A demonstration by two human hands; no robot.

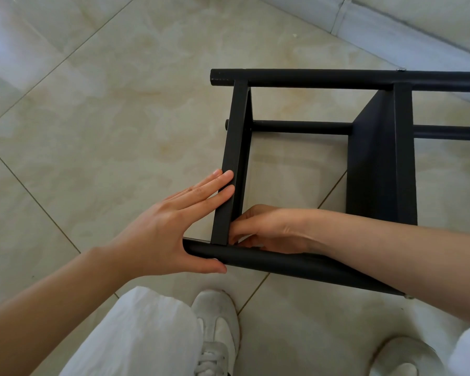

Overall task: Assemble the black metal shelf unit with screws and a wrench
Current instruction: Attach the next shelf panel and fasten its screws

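two hands at shelf frame (304, 80) corner: left hand (171, 226) flat, fingers spread; right hand (266, 229) grip seemingly pinching joint.

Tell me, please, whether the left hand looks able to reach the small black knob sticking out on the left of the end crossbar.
Probably yes. The left hand lies flat against the end crossbar, and the knob sits further along the same open side, with only floor between.

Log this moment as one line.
left hand: flat against crossbar | right hand: fingers at joint, contents hidden | shelf: on floor
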